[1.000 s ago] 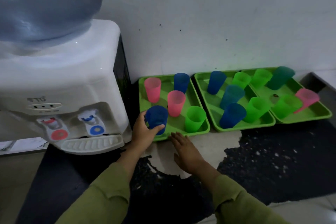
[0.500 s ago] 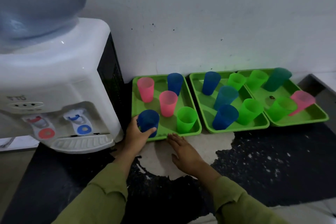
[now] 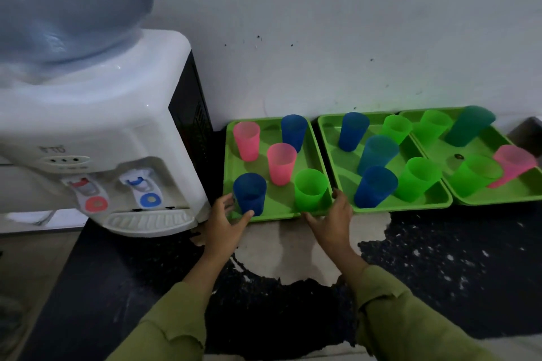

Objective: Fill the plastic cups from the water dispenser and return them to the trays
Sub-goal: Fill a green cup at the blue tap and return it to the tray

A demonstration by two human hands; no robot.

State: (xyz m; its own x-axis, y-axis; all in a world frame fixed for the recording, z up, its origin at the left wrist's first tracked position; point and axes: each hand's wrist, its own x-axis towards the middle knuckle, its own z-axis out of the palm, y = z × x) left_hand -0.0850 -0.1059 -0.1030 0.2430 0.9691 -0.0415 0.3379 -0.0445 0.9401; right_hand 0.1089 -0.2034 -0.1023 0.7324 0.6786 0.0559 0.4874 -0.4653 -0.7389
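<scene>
Black counter | 3 green trays | 14 cups | 1 dispenser

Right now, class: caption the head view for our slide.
Left hand holds a blue cup in the green tray beside the water dispenser; right hand touches the tray's rim.

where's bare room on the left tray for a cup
Left tray: bare floor at the back between the rear pink cup and rear blue cup. Crowded along the front: the left hand holds the front blue cup beside the green cup.
</scene>
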